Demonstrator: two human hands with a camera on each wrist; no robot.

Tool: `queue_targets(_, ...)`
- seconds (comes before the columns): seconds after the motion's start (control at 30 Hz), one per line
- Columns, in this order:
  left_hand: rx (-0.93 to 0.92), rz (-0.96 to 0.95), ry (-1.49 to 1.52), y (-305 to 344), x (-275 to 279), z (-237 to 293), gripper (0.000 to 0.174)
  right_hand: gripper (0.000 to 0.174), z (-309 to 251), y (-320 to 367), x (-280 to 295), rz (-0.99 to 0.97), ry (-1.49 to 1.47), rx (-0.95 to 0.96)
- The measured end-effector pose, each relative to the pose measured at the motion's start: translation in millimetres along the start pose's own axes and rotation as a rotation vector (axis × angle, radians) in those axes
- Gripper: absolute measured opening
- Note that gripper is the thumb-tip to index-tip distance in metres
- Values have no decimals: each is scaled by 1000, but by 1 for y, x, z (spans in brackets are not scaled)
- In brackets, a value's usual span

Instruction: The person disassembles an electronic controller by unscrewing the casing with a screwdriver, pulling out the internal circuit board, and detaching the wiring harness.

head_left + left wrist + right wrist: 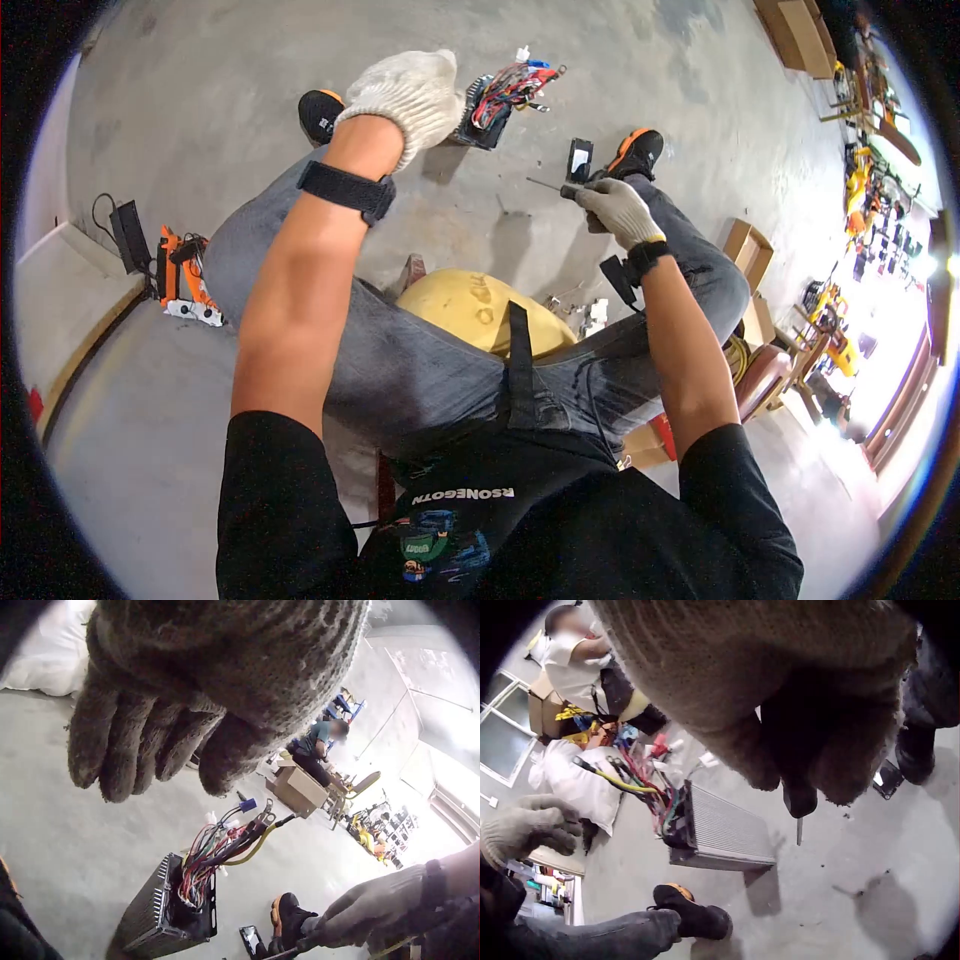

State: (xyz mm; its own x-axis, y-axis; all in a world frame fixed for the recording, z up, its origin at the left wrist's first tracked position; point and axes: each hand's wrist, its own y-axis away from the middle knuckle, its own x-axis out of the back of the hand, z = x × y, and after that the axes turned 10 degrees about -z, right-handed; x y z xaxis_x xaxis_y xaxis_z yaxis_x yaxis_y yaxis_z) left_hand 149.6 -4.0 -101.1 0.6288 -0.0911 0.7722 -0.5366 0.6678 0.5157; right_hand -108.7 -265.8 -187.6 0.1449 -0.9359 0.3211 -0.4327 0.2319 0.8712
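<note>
A finned metal box stands on the concrete floor, with a bundle of coloured wires rising from its open end. My left hand, in a knitted work glove, hangs in the air beside it. Its fingers are loosely bent and hold nothing. With my gloved right hand I grip the dark handle of a screwdriver; its thin shaft sticks out past the fingers, pointing toward the box's side in the head view. Near my shoe lies a flat black rectangular piece with a pale middle.
Between my legs is a yellow rounded thing, with small metal parts beside it. Cardboard boxes stand at the right, an orange device at the left. Another person sits farther off; a white sack lies behind the box.
</note>
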Motion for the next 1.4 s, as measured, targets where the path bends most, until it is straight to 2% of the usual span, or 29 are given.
queue_targets(0.13,32,-76,-27,-2,3,7,34,44,14,-8,-10,-13,161,-58)
queue_targets(0.2,46,-115,-60,-5,1,8,35,46,38,-22,-17,-50,191,-95)
queue_targets(0.3,24,-69,-87,-4,-2,7,36,58,59,-31,-32,-110,191,-186)
queue_targets(0.4,17,-92,-105,-6,-4,5,37,60,82,-40,-46,-173,227,-261)
queue_targets(0.6,41,-104,-120,-5,-5,10,39,58,100,-62,-58,-182,299,-236)
queue_targets(0.73,26,-104,-108,-4,-7,11,39,53,96,-75,-65,-115,229,-175)
queue_targets(0.9,33,-126,-124,-6,-7,10,39,53,98,-88,-72,-123,223,-189)
queue_targets(1.0,26,-116,-119,-6,-8,10,39,60,94,-87,-69,-177,247,-258)
queue_targets(1.2,33,-137,-113,-6,-5,13,38,50,69,-67,-49,-177,159,-266)
queue_targets(1.33,75,-218,-18,-5,5,24,37,42,42,-43,-20,-158,123,-134)
queue_targets(1.4,36,-197,29,-4,4,25,37,42,21,-25,-3,-143,124,-69)
